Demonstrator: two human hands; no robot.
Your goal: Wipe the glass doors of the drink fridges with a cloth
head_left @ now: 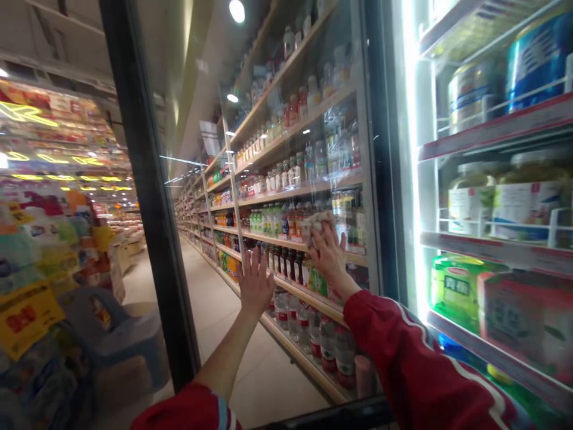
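Note:
In front of me stands a glass door (277, 71) in a dark frame, swung outward. My right hand (329, 254) presses a crumpled, pale cloth (317, 227) to the glass, fingers bent over it. To its left and slightly lower, my left hand (256, 282) lies flat against the same pane, fingers stretched out and holding nothing. Shelves of bottles show through or in the glass behind both hands; whether they are reflected I cannot tell.
On the right is a lit fridge with cans (539, 63), bottles (470, 200) and green packs (459, 292) on its shelves. Beyond the door frame (147, 179), at left, are a grey-blue plastic chair (116, 328), stacked goods and a yellow price sign (29, 313).

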